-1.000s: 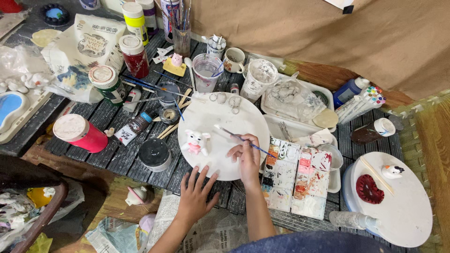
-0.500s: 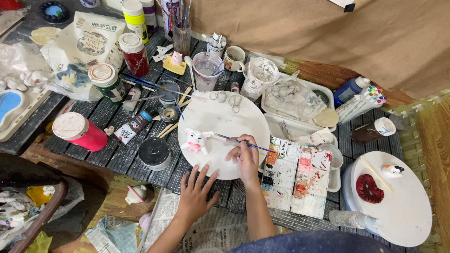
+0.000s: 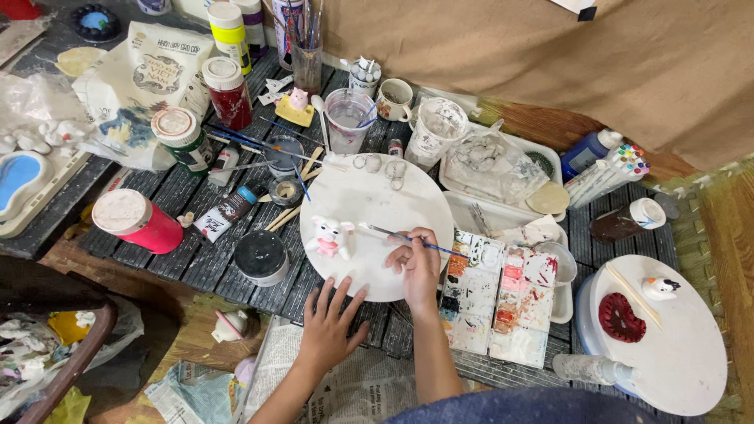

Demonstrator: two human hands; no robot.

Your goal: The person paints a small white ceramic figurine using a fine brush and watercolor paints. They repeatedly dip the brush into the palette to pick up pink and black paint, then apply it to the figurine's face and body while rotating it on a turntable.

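The right hand [image 3: 416, 265] rests on the near right part of a round white board [image 3: 377, 196] and pinches a thin paintbrush [image 3: 408, 239], whose tip points at a small white and pink figurine [image 3: 330, 236] standing at the board's left side. The left hand [image 3: 328, 322] lies flat at the board's near edge, 5 fingers spread, holding nothing. A paint palette [image 3: 499, 302] lies just beside the board's right edge, and a black lidded jar [image 3: 261, 256] stands off its left edge.
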